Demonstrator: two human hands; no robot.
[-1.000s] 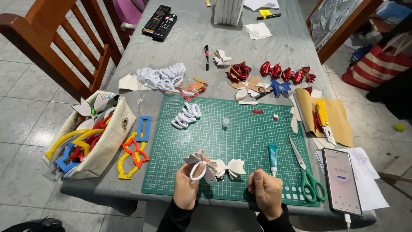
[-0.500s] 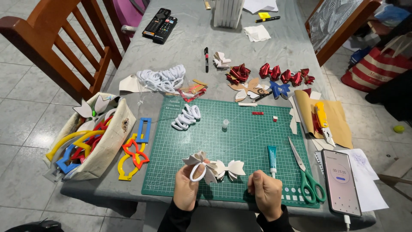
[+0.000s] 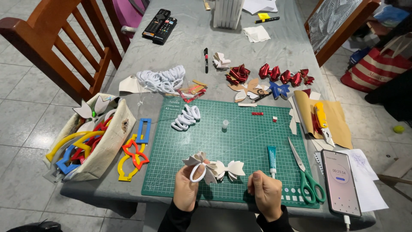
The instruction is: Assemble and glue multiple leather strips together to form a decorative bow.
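A person seated at a grey-covered table works over a green cutting mat. The left hand rests at the mat's near edge, its fingers curled around a white elastic loop and pinching the folded end of a cream paper bow, which lies flat on the mat between the two hands. The right hand sits just beside the bow but apart from it, closed into a loose fist with the thumb pressed against the forefinger; whether anything lies inside it cannot be told. A teal glue tube lies just above that fist, and green-handled scissors rest to its right, near a smartphone showing a timer screen. Farther up the mat lies a small heap of white loops, and beyond the mat a row of red bows. At the table's left edge, a fabric pouch holds coloured plastic templates.
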